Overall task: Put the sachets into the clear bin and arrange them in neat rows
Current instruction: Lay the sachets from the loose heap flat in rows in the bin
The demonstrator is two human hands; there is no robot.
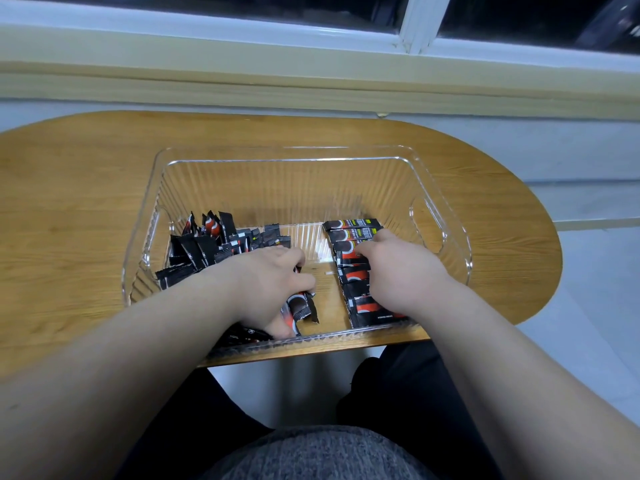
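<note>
Working at an oval wooden table (69, 202), dark window (242, 5) beyond. Curling the left hand (273, 282) round a few sachets (299, 308) by the near wall of the clear bin (446, 223). Pressing the right hand (398, 268), fingers bent, onto one lined-up row (353, 233) at the right side; actual grip impossible to tell. Judging roughly halfway: facing a jumbled heap (204, 244) farther left, unsorted. Finding print too blurred for reading.

both forearms bare, reaching forward; left hand (273, 289) curled round sachets (299, 308); right hand (401, 268) palm down (fingers tucked under).
</note>
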